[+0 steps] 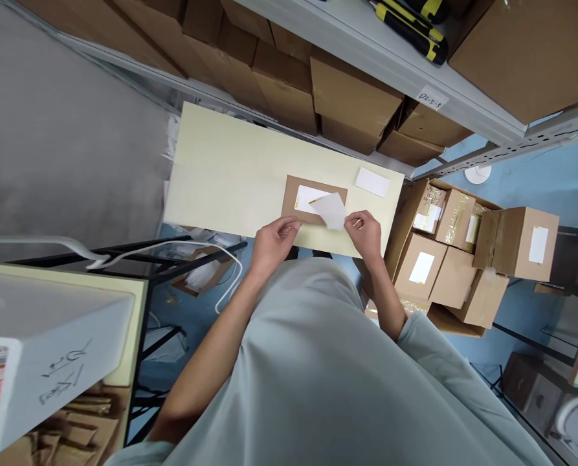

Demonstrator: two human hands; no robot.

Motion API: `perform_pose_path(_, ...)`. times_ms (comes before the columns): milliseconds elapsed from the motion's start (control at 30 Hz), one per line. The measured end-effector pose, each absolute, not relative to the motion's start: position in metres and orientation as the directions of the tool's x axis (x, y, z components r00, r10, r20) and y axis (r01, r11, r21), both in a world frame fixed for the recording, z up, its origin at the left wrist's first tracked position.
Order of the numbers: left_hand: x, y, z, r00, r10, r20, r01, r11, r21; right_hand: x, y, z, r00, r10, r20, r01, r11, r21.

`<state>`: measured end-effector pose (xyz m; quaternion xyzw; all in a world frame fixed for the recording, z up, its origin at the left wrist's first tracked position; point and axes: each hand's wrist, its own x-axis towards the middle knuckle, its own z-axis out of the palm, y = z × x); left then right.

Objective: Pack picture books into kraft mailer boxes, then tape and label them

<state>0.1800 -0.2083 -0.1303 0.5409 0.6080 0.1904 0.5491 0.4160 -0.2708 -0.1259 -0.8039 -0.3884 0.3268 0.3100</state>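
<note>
A flat brown cardboard box (292,200) lies on the pale yellow tabletop (221,168), with a white label (305,196) on its upper face. Over the label's right part is a tilted, blurred white paper slip (333,210) with a yellow mark at one corner. My right hand (365,234) pinches the slip's right edge between thumb and finger. At the box's near left corner, my left hand (276,243) has thumb and fingers closed together; whatever they may grip is too small to make out.
Another white slip (372,182) lies at the tabletop's right end. Brown boxes (354,97) line a shelf behind, with yellow-black cutters (412,29) above. At right stands a large carton (395,249) of labelled boxes. A white foam box (75,349) stands at left, near a white cable (230,259).
</note>
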Motion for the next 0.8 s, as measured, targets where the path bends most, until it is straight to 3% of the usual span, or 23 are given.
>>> perform_pose_path(100, 0.175, -0.21, -0.127, 0.191, 0.908, -0.372, 0.432, 0.263, 0.863, 0.4, -0.275, -0.115, 0.383, 0.915, -0.131, 0.733, -0.387, -0.559)
perform_pose_path(200, 0.172, -0.21, -0.123, 0.228, 0.952, -0.206, 0.472, 0.077, 0.878, 0.383, -0.281, -0.102, 0.055, 0.977, -0.205, 0.898, -0.138, -0.419)
perform_pose_path(300, 0.168, -0.206, -0.121, 0.291, 0.951, -0.101, 0.519, -0.068, 0.852, 0.376, -0.283, -0.088, -0.125, 0.949, -0.29, 0.932, 0.012, -0.361)
perform_pose_path(533, 0.155, -0.192, -0.127, 0.375, 0.925, -0.059, 0.549, -0.171, 0.818, 0.399, -0.258, -0.066, -0.243, 0.901, -0.359, 0.906, 0.079, -0.416)
perform_pose_path(800, 0.159, -0.151, -0.149, 0.411, 0.905, -0.107, 0.539, -0.147, 0.829, 0.436, -0.18, -0.081, -0.344, 0.859, -0.378, 0.798, 0.055, -0.6)
